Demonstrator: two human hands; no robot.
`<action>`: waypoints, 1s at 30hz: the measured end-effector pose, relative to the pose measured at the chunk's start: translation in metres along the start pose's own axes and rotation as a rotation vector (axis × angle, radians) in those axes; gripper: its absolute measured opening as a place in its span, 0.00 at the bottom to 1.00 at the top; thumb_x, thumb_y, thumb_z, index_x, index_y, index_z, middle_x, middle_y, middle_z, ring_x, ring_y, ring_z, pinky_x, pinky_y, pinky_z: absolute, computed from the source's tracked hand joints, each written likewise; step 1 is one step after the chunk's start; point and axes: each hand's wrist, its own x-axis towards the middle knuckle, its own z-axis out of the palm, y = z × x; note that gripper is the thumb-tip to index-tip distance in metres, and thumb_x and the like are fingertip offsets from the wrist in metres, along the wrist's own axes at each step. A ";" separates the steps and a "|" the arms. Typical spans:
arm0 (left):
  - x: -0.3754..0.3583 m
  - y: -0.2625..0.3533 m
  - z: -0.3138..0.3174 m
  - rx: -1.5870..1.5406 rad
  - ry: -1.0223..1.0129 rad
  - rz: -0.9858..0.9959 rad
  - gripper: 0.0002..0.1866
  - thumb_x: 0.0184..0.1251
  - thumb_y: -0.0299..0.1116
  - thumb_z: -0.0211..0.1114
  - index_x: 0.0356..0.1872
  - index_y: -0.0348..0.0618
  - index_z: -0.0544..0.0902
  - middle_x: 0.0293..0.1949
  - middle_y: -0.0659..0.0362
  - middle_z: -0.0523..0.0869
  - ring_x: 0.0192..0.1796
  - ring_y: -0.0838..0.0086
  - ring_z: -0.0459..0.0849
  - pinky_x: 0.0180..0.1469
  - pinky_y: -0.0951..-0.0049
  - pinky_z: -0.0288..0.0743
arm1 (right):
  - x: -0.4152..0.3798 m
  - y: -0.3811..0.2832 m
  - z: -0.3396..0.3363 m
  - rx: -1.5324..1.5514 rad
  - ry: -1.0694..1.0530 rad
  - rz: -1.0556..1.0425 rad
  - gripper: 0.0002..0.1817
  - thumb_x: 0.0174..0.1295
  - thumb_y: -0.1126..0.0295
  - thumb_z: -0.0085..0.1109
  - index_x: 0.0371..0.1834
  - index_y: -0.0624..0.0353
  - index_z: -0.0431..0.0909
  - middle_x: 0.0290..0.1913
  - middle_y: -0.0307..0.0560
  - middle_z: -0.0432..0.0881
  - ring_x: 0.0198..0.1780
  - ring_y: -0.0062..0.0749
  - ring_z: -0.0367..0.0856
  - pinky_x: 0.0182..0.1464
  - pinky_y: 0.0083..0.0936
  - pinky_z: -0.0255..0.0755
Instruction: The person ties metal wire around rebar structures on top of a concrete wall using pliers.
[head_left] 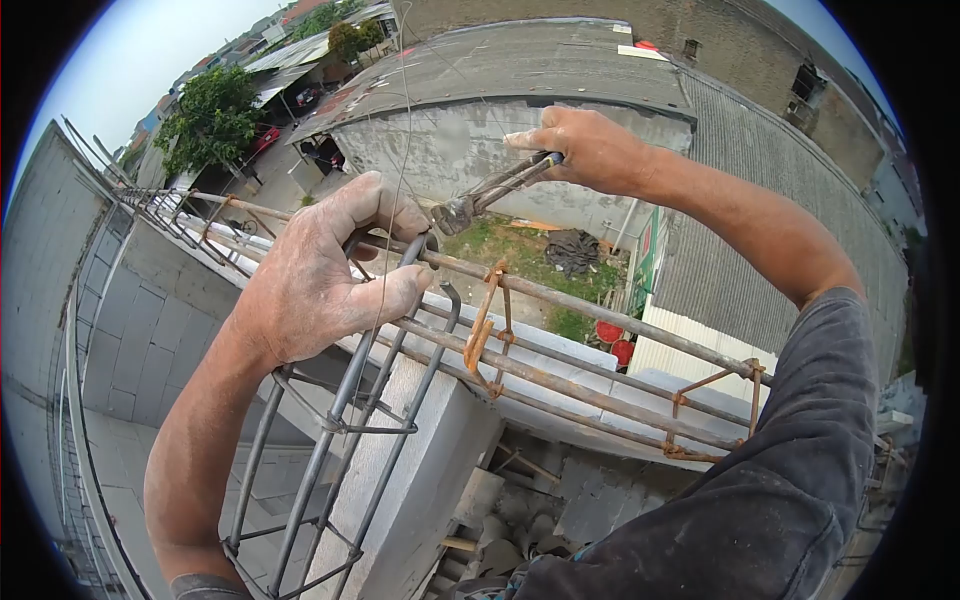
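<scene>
My right hand (600, 152) is closed around the handles of steel pincers (497, 188), held out over the yard. The pincers' jaws point left and down, close to the bent tip of an upright steel bar (352, 375). My left hand (325, 270), coated in pale dust, curls its fingers and thumb around the top of the rebar where that bar meets a long horizontal rebar cage (600, 300). A thin wire (408, 95) rises past the left fingers. Whether the jaws grip any wire cannot be made out.
Rusty stirrups (485, 325) tie the horizontal bars together. Below stands a white block wall (410, 440), with a deep drop beside it. Grey block walls (130, 330) lie at left. Beyond are a corrugated roof (745, 220), a grassy yard (490, 245) and a tree (208, 115).
</scene>
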 end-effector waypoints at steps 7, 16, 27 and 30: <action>0.002 0.013 -0.002 0.109 0.011 -0.001 0.24 0.50 0.49 0.68 0.41 0.39 0.82 0.36 0.52 0.84 0.41 0.64 0.83 0.44 0.61 0.78 | 0.015 0.012 -0.013 0.152 -0.066 -0.025 0.20 0.59 0.64 0.73 0.56 0.50 0.85 0.38 0.43 0.74 0.41 0.35 0.74 0.43 0.36 0.72; 0.024 0.045 0.008 0.495 0.181 0.179 0.22 0.61 0.43 0.73 0.50 0.37 0.85 0.44 0.49 0.88 0.47 0.60 0.87 0.53 0.60 0.80 | 0.027 0.025 -0.036 0.080 -0.070 -0.140 0.19 0.55 0.59 0.76 0.49 0.51 0.87 0.33 0.40 0.74 0.36 0.33 0.76 0.39 0.35 0.71; 0.041 0.022 0.028 0.094 0.198 0.125 0.15 0.69 0.43 0.69 0.39 0.39 0.86 0.35 0.63 0.81 0.34 0.79 0.84 0.37 0.76 0.81 | 0.031 0.014 -0.051 -0.125 0.020 -0.068 0.20 0.52 0.64 0.77 0.49 0.54 0.88 0.37 0.48 0.89 0.37 0.37 0.88 0.42 0.34 0.81; 0.042 0.019 0.023 -0.076 0.137 0.088 0.17 0.69 0.46 0.70 0.42 0.41 0.86 0.34 0.64 0.81 0.35 0.80 0.82 0.37 0.78 0.81 | 0.033 0.014 -0.071 0.239 -0.253 0.098 0.24 0.66 0.54 0.63 0.60 0.56 0.80 0.52 0.55 0.85 0.54 0.45 0.82 0.59 0.42 0.74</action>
